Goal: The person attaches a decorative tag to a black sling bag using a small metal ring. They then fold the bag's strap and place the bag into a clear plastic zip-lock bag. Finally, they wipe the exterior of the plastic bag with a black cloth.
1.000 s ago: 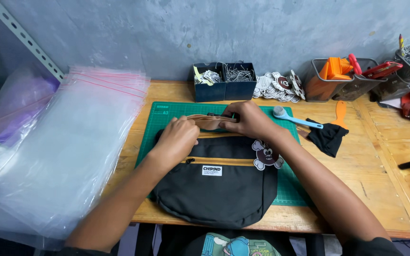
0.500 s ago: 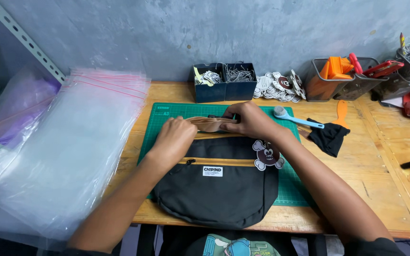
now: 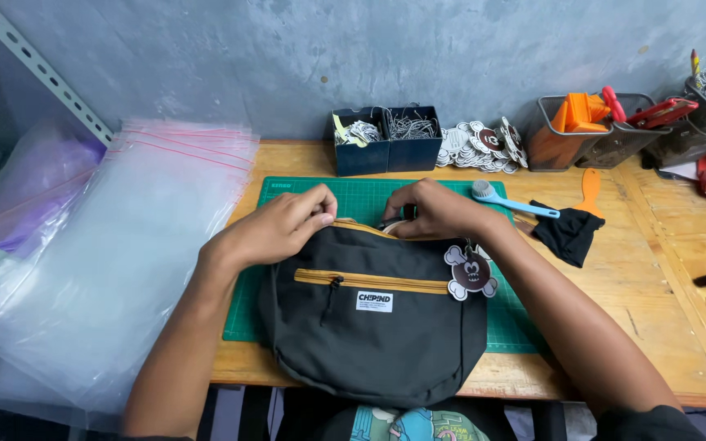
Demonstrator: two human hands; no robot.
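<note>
Gripping the top edge of the black bag (image 3: 373,327), the left hand (image 3: 275,231) is closed on the fabric near the left end of the upper opening, fingers curled over the rim. The right hand (image 3: 435,212) is closed at the middle of that rim, beside the tan zipper tape; what its fingertips pinch cannot be told, since the knuckles cover them. The bag lies flat on the green cutting mat (image 3: 288,196), its lower part overhanging the front edge of the wooden table (image 3: 655,327).

Hazards, as judged from this position:

- Overhang: a pull toward the body could slide the bag off the table edge
- Hang tag (image 3: 470,272): the skull-shaped card dangles at the right of the bag, just below the right wrist; a wrist sweep could bend or tear it
- Zipper: uneven tension between the two hands could snag fabric or lining in the teeth
- Plastic bags (image 3: 116,253): the stack lies near the left forearm; an elbow shift could push sheets off the table
- Blue brush (image 3: 507,202) and black cloth (image 3: 565,233): both lie just beyond the right hand and could be knocked
</note>
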